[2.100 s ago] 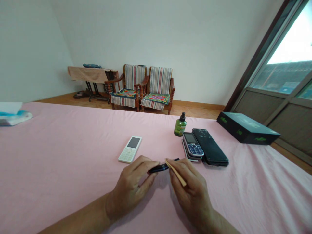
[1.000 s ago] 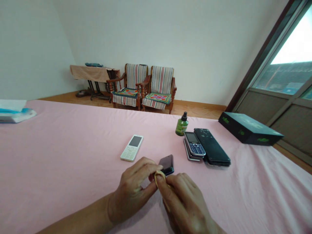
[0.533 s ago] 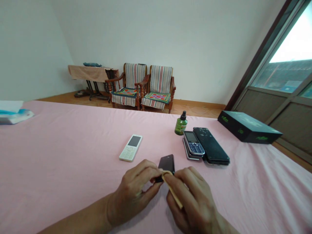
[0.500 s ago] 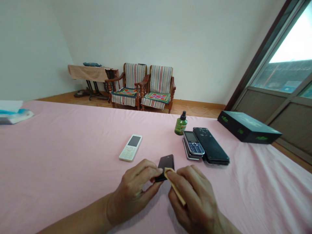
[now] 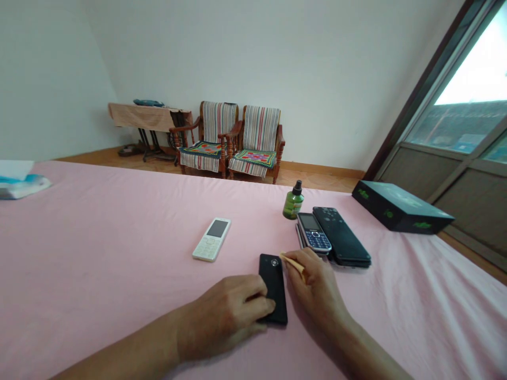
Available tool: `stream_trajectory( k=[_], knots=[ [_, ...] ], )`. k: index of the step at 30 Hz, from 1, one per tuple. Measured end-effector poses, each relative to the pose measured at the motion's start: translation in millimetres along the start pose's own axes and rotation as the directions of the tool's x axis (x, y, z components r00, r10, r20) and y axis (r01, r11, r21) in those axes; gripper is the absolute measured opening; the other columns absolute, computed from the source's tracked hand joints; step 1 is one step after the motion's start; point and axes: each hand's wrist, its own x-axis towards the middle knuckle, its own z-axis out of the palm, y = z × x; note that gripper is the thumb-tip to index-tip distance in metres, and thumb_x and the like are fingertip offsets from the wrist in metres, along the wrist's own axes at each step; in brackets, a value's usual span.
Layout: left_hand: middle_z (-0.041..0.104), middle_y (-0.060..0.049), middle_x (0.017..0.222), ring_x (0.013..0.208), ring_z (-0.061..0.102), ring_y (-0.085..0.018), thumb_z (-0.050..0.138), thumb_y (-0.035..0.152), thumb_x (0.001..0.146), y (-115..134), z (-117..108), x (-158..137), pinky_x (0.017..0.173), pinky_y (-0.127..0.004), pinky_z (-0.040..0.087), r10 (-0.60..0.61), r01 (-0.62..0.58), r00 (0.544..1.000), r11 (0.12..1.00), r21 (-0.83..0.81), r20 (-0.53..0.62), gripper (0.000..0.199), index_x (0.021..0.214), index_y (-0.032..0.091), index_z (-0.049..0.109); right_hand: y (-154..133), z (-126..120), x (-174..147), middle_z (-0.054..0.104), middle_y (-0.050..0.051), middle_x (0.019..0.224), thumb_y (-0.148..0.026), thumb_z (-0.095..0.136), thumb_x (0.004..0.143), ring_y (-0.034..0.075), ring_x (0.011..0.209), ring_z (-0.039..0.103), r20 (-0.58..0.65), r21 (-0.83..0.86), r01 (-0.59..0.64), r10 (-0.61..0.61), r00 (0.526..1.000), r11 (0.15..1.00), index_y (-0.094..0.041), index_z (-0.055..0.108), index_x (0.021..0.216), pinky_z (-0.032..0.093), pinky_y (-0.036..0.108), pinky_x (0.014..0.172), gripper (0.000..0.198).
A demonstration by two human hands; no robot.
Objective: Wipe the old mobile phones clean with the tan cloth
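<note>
A black mobile phone (image 5: 275, 287) lies in front of me with its camera side up. My left hand (image 5: 227, 316) grips it from the left, fingers bent over its back; the thumb is hidden. Pinched in my right hand (image 5: 315, 287) is a folded yellow cloth (image 5: 295, 264), whose tip is at the phone's upper right corner. To the left beyond my hands lies a white keypad phone (image 5: 212, 240). Just past my right hand, a dark blue keypad phone (image 5: 315, 233) rests on top of another, beside a stack of larger black phones (image 5: 341, 236).
A pink cloth (image 5: 119, 227) covers the surface. Behind the phones stands a green bottle (image 5: 293, 200) with a black cap. A black box (image 5: 400, 207) is at the right, and a blue-and-white packet (image 5: 24, 184) at the far left. Two wooden chairs (image 5: 257, 140) stand by the wall.
The black phone, tilted before, now lies flatter with its camera side up and closer to me. My left hand has shifted over it. My right hand has moved the cloth forward to its upper corner.
</note>
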Motion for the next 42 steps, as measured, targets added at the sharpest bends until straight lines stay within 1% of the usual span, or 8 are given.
stream_trajectory(
  k=[4,10,15,21,26,29,35,42],
  knots=[
    [0.063,-0.006,0.095,0.080,0.061,-0.020,0.072,0.023,0.086,2,0,1,0.069,-0.028,0.049,-0.012,0.014,0.998,0.999,-0.029,0.064,0.022,0.105,0.015,0.063,6,9,0,0.063,0.005,0.083,-0.012,0.051,0.090,0.018,0.076,0.062,0.047,0.016,-0.032,0.031,0.998,0.999,-0.018,0.069,0.092,0.048,0.028,0.067,0.020],
    [0.063,-0.006,0.095,0.080,0.061,-0.019,0.073,0.019,0.084,6,0,4,0.069,-0.027,0.049,-0.053,0.062,0.994,0.992,-0.106,0.093,0.019,0.100,0.016,0.064,13,14,4,0.059,0.004,0.082,-0.010,0.049,0.089,0.017,0.074,0.060,0.107,-0.017,-0.012,0.014,0.994,1.000,-0.019,0.071,0.098,0.047,0.028,0.067,0.025],
    [0.062,-0.005,0.096,0.080,0.060,-0.018,0.073,0.017,0.083,5,0,5,0.068,-0.028,0.047,-0.054,0.066,0.993,0.991,-0.113,0.109,0.019,0.099,0.015,0.064,5,10,5,0.054,0.002,0.079,-0.007,0.047,0.087,0.016,0.072,0.056,0.203,-0.142,-0.001,0.030,0.979,0.990,-0.019,0.069,0.091,0.042,0.027,0.064,0.026],
    [0.063,-0.004,0.097,0.083,0.059,-0.018,0.074,0.019,0.083,6,-1,5,0.071,-0.026,0.048,-0.083,0.099,0.988,0.987,-0.129,0.128,0.018,0.098,0.017,0.064,-5,7,3,0.056,0.004,0.081,-0.003,0.048,0.080,0.017,0.075,0.055,0.243,-0.265,0.036,0.031,0.969,0.963,-0.017,0.066,0.087,0.039,0.027,0.066,0.024],
    [0.062,-0.004,0.098,0.086,0.058,-0.019,0.074,0.019,0.083,6,0,5,0.071,-0.027,0.048,-0.103,0.120,0.988,0.980,-0.156,0.116,0.016,0.097,0.017,0.066,-7,7,0,0.053,0.003,0.078,-0.002,0.050,0.077,0.017,0.073,0.052,0.246,-0.239,0.014,0.047,0.968,0.971,-0.017,0.061,0.076,0.036,0.027,0.065,0.019],
    [0.062,-0.005,0.099,0.091,0.056,-0.021,0.076,0.021,0.082,5,1,6,0.074,-0.028,0.048,-0.105,0.120,0.990,0.978,-0.168,0.095,0.016,0.094,0.017,0.066,-8,6,0,0.051,0.003,0.077,-0.002,0.050,0.078,0.017,0.073,0.051,0.263,-0.188,0.011,0.040,0.964,0.982,-0.018,0.062,0.075,0.036,0.027,0.065,0.020],
    [0.061,-0.006,0.099,0.093,0.055,-0.021,0.075,0.023,0.083,5,5,6,0.081,-0.030,0.048,-0.120,0.137,0.989,0.964,-0.227,0.090,0.015,0.092,0.016,0.065,-6,6,1,0.051,0.003,0.081,-0.005,0.050,0.083,0.018,0.077,0.051,0.297,-0.079,0.040,-0.015,0.955,0.996,-0.019,0.069,0.090,0.038,0.027,0.065,0.025],
    [0.060,-0.006,0.100,0.095,0.054,-0.021,0.070,0.016,0.085,6,3,6,0.084,-0.031,0.047,-0.133,0.150,0.988,0.958,-0.245,0.083,0.011,0.095,0.017,0.065,-5,10,5,0.051,0.004,0.083,-0.003,0.049,0.085,0.018,0.076,0.052,0.292,-0.157,-0.009,0.055,0.955,0.988,-0.020,0.069,0.107,0.041,0.027,0.066,0.034]
  ],
)
